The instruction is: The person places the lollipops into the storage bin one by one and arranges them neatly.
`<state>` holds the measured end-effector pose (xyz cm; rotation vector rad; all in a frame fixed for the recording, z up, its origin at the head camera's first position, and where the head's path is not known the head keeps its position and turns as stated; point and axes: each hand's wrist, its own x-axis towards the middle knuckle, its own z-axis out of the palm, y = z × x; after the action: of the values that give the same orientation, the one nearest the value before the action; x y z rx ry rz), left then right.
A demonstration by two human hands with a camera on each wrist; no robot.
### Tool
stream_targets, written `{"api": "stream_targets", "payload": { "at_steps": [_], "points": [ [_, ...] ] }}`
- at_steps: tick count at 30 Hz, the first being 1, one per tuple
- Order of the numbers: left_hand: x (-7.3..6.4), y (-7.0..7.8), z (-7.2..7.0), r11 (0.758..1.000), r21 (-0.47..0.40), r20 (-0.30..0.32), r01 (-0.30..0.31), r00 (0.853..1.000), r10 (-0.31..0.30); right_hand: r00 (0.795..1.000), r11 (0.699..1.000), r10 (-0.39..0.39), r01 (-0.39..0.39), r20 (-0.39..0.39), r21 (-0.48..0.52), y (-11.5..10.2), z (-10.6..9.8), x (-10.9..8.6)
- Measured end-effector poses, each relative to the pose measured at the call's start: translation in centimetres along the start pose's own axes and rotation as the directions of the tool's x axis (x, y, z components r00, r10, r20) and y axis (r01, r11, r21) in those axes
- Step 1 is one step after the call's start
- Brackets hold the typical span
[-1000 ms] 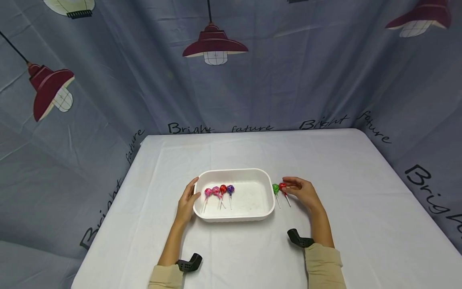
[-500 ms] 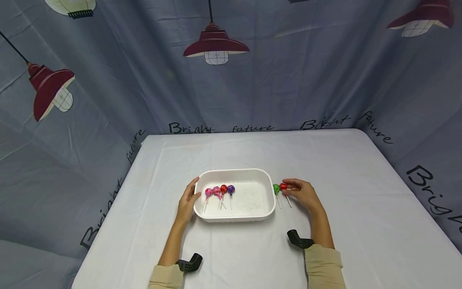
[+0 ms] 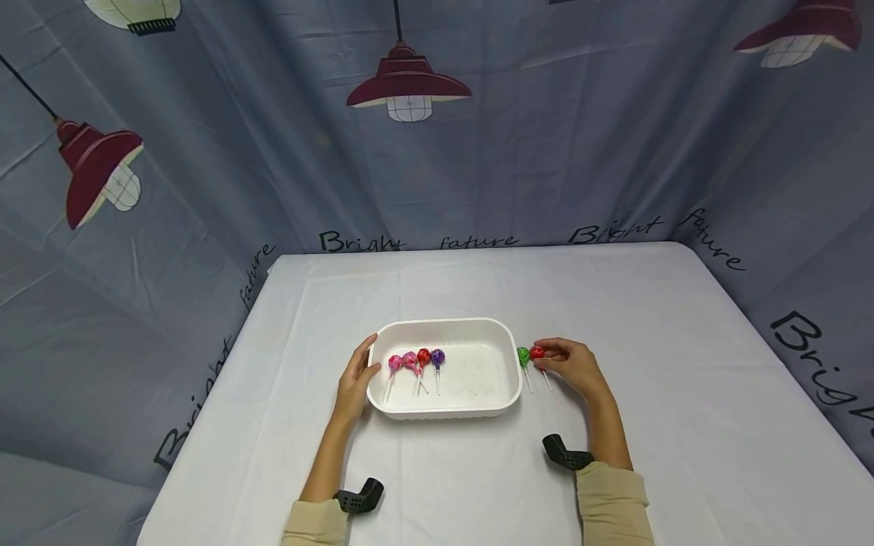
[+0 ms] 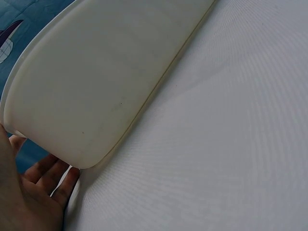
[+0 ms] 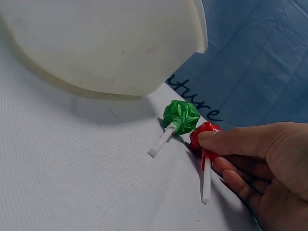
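A white plastic tray (image 3: 478, 414) rests on the table with several lollipops inside its left half: two pink lollipops (image 3: 395, 363), a red-wrapped lollipop (image 3: 423, 356) and a purple lollipop (image 3: 438, 356). My left hand (image 3: 353, 383) holds the tray's left end, thumb at the rim and fingers around the outer wall; the left wrist view shows those fingers (image 4: 66, 186) by the lower corner. Right of the tray, my right hand (image 3: 573, 365) pinches the head of another red lollipop (image 5: 207, 153) between thumb and fingers, its white stick pointing down. A green lollipop (image 5: 181, 117) lies beside it on the cloth.
A white cloth covers the table (image 3: 464, 288). Behind and around it hangs a grey-blue curtain (image 3: 546, 152) printed with red lamps and lettering. Each wrist wears a black camera mount (image 3: 565, 453).
My right hand's fingers have closed in slightly on the red lollipop's head. The left hand, the tray and the lollipops in it stay in place.
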<state>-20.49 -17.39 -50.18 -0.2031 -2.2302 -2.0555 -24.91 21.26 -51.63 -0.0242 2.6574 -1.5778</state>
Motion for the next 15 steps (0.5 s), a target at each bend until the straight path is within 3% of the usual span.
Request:
{"api": "stream_targets", "payload": {
  "at_steps": [15],
  "points": [
    [0.02,-0.04,-0.01,1.000,-0.001,0.017,-0.008,1.000,0.008,0.999,1.000,0.016,-0.016,-0.041,0.000,-0.32,-0.43,-0.56]
  ]
}}
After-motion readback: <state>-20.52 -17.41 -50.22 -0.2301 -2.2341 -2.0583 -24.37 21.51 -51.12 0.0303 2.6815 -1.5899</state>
